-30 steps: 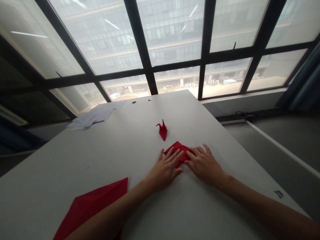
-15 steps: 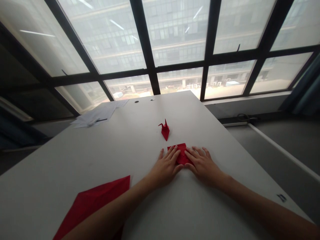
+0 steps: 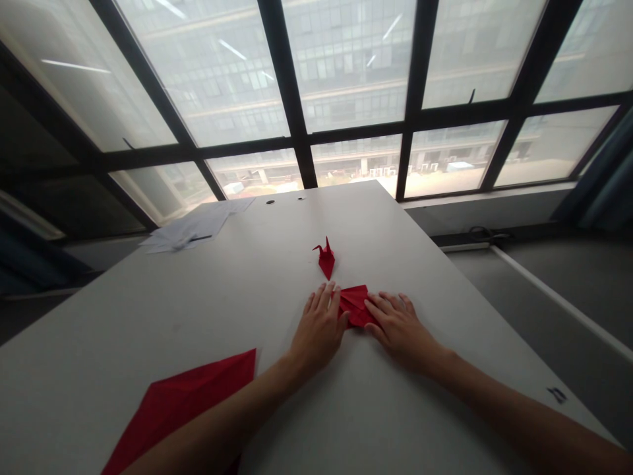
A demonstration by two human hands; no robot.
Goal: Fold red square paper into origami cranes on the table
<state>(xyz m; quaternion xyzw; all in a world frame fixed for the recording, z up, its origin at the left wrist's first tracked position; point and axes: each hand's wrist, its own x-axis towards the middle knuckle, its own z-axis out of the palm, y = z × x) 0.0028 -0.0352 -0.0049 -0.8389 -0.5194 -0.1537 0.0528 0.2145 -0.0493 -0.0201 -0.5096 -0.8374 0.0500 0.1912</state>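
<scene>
A small folded sheet of red origami paper [image 3: 356, 305] lies on the white table between my two hands, its creases and layered flaps showing. My left hand [image 3: 320, 323] rests over its left edge, fingers stretched forward, with the thumb near the lower left corner. On the right side, my right hand [image 3: 398, 324] lies flat with spread fingers, its fingertips pressing on the paper. Part of the paper is hidden under both hands. Just beyond them stands a finished red paper crane [image 3: 326, 258].
A larger red paper sheet [image 3: 192, 392] lies at the lower left, partly beneath my left forearm. White papers [image 3: 198, 224] with a dark pen [image 3: 200, 237] are at the table's far left. A small dark mark [image 3: 558, 394] sits near the right edge. Windows rise behind the table.
My left hand has shifted left, from the paper's middle to its left edge, uncovering more of the folds. The right hand is nearly still, and the crane has stayed in place.
</scene>
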